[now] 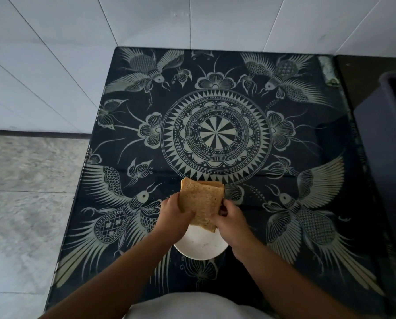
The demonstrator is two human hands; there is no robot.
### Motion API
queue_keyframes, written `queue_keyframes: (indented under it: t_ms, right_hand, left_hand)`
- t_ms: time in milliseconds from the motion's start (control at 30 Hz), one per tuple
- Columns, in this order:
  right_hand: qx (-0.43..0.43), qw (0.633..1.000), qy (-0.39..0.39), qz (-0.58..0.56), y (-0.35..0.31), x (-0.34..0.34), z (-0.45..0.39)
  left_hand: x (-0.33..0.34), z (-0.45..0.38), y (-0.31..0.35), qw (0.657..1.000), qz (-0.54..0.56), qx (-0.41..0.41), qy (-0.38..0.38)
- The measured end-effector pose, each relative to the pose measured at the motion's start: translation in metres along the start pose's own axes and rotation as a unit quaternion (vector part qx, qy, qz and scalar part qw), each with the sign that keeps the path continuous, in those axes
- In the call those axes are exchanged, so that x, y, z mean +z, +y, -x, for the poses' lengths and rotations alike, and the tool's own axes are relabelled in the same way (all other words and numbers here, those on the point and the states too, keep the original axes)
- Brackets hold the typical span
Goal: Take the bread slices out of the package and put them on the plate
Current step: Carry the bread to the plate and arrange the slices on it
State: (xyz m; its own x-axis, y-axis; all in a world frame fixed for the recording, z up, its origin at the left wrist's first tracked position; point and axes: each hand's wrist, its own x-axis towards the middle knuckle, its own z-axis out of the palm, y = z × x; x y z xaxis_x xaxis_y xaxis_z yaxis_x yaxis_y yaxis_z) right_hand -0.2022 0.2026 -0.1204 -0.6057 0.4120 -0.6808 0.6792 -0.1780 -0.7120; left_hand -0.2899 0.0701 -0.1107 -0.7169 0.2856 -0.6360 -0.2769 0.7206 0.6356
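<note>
Tabletop (215,134), dark and patterned with birds and a central medallion, fills the view, with a white plate (201,248) at its near edge. Directly above the plate, the bread slices (201,201) are held tilted as a small stack. The left hand (176,217) and right hand (232,223) clamp its opposite sides, probably to lower them together; no package shows.
</note>
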Motion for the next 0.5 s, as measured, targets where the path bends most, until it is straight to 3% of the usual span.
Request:
queue_keyframes:
  t_ms: [500]
  right_hand:
    - [0.001, 1.000, -0.023, 0.009, 0.009, -0.004, 0.021]
  left_hand:
    - [-0.002, 0.030, -0.011, 0.998, 0.046, 0.003, -0.032]
